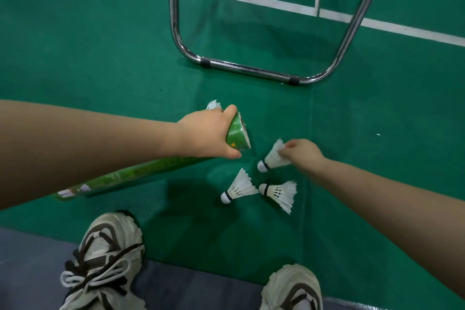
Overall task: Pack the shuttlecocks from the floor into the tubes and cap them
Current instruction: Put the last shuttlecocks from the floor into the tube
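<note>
Left grip [206, 131] clasps long glossy green tube [141, 171] near its open mouth; right grip [303, 152] pinches white feathered shuttlecock [273, 158] by its skirt, cork tip black-banded.

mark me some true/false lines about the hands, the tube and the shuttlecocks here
1. The left hand grips the green tube near one end. True.
2. The right hand holds nothing. False: its fingers pinch the feathers of a shuttlecock.
3. A second shuttlecock and a third shuttlecock lie loose on the floor, between the hands and the shoes. True.
4. The metal frame rests on top of the tube. False: it stands on the floor beyond the hands, apart from the tube.
</note>
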Available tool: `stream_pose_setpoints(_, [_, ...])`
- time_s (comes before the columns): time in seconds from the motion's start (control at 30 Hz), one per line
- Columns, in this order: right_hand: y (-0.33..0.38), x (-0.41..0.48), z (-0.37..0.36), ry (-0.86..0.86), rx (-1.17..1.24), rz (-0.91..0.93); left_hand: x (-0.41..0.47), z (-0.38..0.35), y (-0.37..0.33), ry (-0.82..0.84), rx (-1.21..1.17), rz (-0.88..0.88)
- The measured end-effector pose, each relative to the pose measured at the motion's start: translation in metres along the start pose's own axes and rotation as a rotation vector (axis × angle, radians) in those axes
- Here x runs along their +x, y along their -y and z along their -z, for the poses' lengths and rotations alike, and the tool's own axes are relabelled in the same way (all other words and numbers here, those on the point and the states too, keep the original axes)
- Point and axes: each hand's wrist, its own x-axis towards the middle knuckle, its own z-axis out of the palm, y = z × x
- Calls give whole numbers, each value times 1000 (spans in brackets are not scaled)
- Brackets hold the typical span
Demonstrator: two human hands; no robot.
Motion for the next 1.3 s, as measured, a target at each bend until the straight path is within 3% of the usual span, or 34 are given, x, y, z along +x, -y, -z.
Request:
stream_pose_setpoints(0.17, [27,-7,19,-312,463,173,-2,-2,6,34,-9,28])
stream_pose_setpoints(0.3, [48,-25,14,-330,614,254,-5,-4,8,46,-22,34])
stream_pose_setpoints(0.43, [60,-36,-1,145,619,336,-6,-8,3,47,-38,13])
stream_pose_setpoints(0.57, [63,-39,-2,663,533,280,-7,-7,-3,37,-44,-22])
stream_pose_setpoints(0.73, [69,-41,0,919,417,257,-9,-7,-18,34,26,-189])
stream_pose_setpoints(0.83, [74,-43,-13,773,525,279,-5,-4,-12,28,68,-216])
stream_pose_setpoints(1.0, [62,-34,-5,92,797,371,0,8,-1,-61,16,-103])
stream_pose_setpoints(1.07, [45,-25,5,-133,579,322,-5,2,-2,-17,20,-83])
stream_pose_setpoints(1.13, [23,-17,10,-201,109,230,-9,-3,-1,28,25,-71])
stream_pose_setpoints(1.23, [-11,-15,0,-4,-480,69,-10,-7,1,60,38,-62])
stream_pose_setpoints(1.3, [-26,-20,-6,92,-573,-56,-9,-9,0,73,58,-59])
